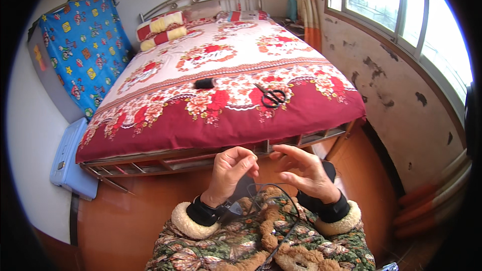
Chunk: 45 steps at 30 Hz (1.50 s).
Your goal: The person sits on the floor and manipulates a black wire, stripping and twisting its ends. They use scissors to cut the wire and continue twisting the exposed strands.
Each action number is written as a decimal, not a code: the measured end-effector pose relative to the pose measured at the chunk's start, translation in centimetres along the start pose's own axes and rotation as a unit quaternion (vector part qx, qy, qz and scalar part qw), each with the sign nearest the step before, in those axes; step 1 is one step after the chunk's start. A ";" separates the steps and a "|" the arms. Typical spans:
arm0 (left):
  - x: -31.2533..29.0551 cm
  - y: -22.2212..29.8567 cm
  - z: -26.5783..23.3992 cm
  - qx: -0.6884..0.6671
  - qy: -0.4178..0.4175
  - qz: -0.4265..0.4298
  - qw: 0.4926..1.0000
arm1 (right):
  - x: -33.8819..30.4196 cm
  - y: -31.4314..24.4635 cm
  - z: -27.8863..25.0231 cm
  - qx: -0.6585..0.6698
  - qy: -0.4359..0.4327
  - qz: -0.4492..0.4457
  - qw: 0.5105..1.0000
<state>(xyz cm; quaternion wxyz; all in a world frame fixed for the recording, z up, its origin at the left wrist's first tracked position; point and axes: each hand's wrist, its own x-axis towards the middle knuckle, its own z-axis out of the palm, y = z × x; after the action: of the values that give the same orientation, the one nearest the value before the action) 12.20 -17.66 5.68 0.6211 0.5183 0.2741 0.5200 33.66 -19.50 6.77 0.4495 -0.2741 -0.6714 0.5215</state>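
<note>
Above my lap, at the foot of the bed, my left hand (232, 173) is pinched, thumb against forefinger. Whatever sits between those fingertips, if anything, is too small to make out. Facing it from the right is my right hand (307, 170), its fingers curved and apart, with nothing visible in it. On the bed beyond lie a spool of black thread (205, 84) and black-handled scissors (272, 98), both out of my hands' touch. A thin black cable (291, 221) loops over brown fluffy material (268, 228) on my lap.
The bed (236, 133) has a red and white floral cover and a metal frame. A blue plastic box (75, 163) stands on the floor to its left. Windows (381, 0) and a peeling wall (371, 70) run along the right.
</note>
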 end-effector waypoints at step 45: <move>0.8 -3.8 2.5 0.011 0.033 -0.014 0.999 | 0.0 4.5 2.4 0.088 0.221 -0.015 0.971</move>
<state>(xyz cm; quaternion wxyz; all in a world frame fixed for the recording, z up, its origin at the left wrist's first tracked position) 16.02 -17.56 3.10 0.6133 0.5036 0.3072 0.5253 31.10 -19.23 2.33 0.6173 -0.3316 -0.5106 0.4983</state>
